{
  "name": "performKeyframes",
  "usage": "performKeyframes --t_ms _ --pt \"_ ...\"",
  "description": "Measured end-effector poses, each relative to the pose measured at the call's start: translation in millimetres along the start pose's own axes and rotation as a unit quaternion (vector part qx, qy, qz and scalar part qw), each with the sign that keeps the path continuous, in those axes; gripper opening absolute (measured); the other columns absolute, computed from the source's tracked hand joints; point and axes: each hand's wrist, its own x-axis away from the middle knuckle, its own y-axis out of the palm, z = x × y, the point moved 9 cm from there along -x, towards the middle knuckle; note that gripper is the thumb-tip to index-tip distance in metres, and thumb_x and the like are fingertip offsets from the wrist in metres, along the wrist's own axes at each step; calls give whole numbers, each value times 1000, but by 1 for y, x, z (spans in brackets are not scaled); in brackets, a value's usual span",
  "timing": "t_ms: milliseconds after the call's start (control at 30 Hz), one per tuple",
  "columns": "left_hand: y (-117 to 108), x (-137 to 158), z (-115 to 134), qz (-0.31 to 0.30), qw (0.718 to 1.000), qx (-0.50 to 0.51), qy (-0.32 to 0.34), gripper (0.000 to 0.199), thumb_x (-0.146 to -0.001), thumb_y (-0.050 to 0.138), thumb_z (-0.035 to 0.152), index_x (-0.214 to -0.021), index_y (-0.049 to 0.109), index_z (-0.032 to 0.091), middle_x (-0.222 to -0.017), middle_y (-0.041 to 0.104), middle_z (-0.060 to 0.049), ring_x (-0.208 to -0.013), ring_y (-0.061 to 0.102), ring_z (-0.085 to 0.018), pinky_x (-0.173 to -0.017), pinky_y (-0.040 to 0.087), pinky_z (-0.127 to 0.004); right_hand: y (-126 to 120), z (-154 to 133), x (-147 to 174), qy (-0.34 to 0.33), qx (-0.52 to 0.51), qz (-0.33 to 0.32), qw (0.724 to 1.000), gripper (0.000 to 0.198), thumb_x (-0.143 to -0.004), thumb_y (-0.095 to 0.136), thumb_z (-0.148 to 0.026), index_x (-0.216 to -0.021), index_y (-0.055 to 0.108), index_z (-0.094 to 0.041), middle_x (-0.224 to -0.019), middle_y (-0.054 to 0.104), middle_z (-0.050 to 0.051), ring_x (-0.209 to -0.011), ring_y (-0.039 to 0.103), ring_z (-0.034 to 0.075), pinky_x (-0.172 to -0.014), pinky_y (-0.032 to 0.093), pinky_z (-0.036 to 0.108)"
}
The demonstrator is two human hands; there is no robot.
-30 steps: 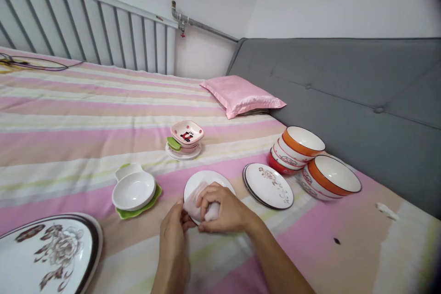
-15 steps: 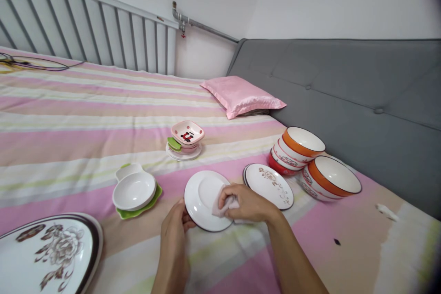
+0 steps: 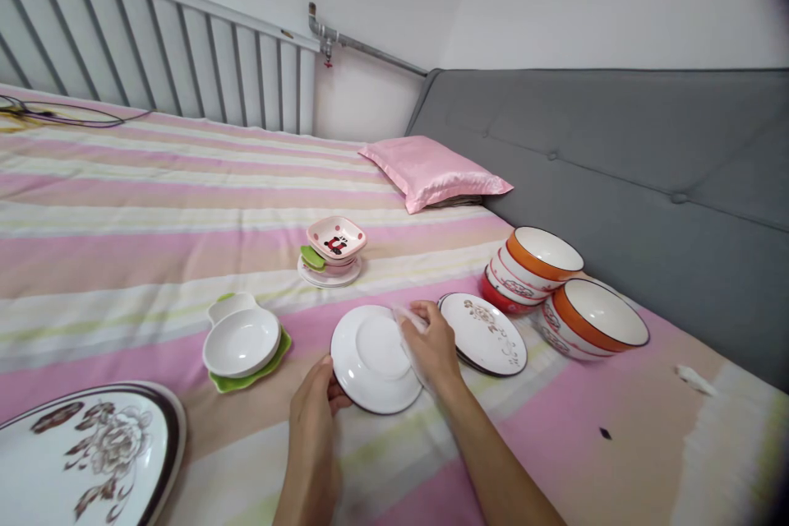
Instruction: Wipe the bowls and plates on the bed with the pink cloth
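A white plate (image 3: 370,370) with a thin dark rim shows its underside, tilted a little above the striped bedspread. My left hand (image 3: 317,403) grips its left edge, thumb on the near face and fingers behind. Against the plate's right rim, my right hand (image 3: 431,341) presses a thin pale tissue (image 3: 403,325), partly covered by the fingers. Just right of that hand lies a short stack of flower-patterned plates (image 3: 486,333). To the left sits a white bowl with a handle (image 3: 242,343) on a green leaf-shaped dish (image 3: 252,378).
Orange-rimmed bowls (image 3: 595,320) and a bowl stack (image 3: 533,267) stand at right. Small pink dishes (image 3: 336,240) are piled farther back. A large oval floral plate (image 3: 92,460) lies front left. A pink pillow (image 3: 435,168) rests by the grey headboard (image 3: 616,140).
My right hand has moved with the tissue from the plate's lower right face up to its upper right rim. My left hand keeps its hold on the plate.
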Motion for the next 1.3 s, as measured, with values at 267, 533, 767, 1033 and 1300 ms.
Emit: performKeyframes --t_ms 267,533,767,1033,1300 --pt "2 1 -1 -19 1000 -5 -5 43 -66 58 45 -90 66 11 -70 65 -4 -64 56 -17 -60 44 -29 8 -39 11 -143 -28 -58 988 44 -85 50 -41 -122 49 -19 -122 57 10 -112 54 19 -96 42 34" --pt "1 2 -1 11 1000 0 5 47 -62 62 49 -90 67 11 -71 67 -6 -65 59 -19 -59 43 -30 47 -55 40 -246 170 -236 925 45 -91 43 -39 -133 46 -23 -139 46 5 -131 36 17 -112 23 38" --pt "1 2 0 12 1000 -3 12 46 -64 61 47 -91 67 10 -72 66 -6 -63 56 -18 -58 43 -30 40 -48 39 -171 239 -216 931 50 -91 40 -38 -137 40 -19 -140 44 9 -131 36 21 -109 27 39" --pt "-2 -2 -4 15 1000 -2 18 44 -61 64 49 -83 66 10 -70 64 -6 -61 54 -17 -56 42 -29 29 -45 48 -67 359 -216 906 61 -90 37 -39 -141 33 -6 -129 50 23 -121 47 34 -95 38 46" --pt "2 3 0 -6 1000 -10 8 45 -63 62 48 -90 66 11 -74 65 -5 -66 56 -18 -61 43 -29 26 -59 70 -21 415 -248 875 60 -91 32 -38 -137 37 1 -106 62 26 -103 59 35 -85 43 44"
